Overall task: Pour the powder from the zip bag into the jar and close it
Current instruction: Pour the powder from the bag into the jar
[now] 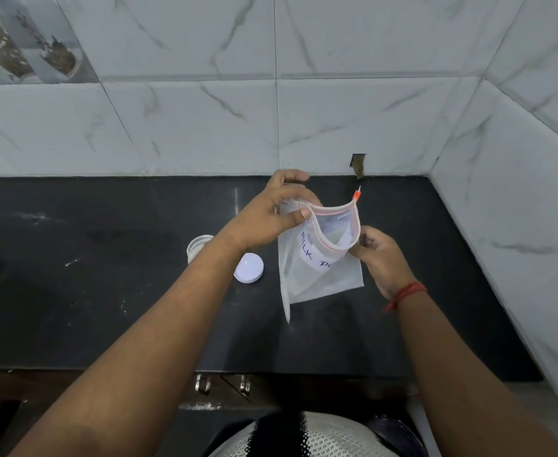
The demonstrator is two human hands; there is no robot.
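Note:
A clear zip bag [317, 268] with a red zip strip, an orange slider and blue handwriting hangs above the black counter, its mouth pulled wide. My left hand [271, 212] pinches the far left edge of the mouth. My right hand [376, 255] pinches the near right edge. White powder shows faintly inside the bag. A small glass jar [198, 247] stands without a lid on the counter, left of the bag and partly behind my left forearm. Its white round lid [248, 268] lies flat just right of the jar.
The black stone counter [106, 291] runs to a marble-tiled wall [271, 127] at the back and another on the right. A small hole [357, 164] sits in the back tile. Cabinet handles [221, 384] show below the counter's front edge.

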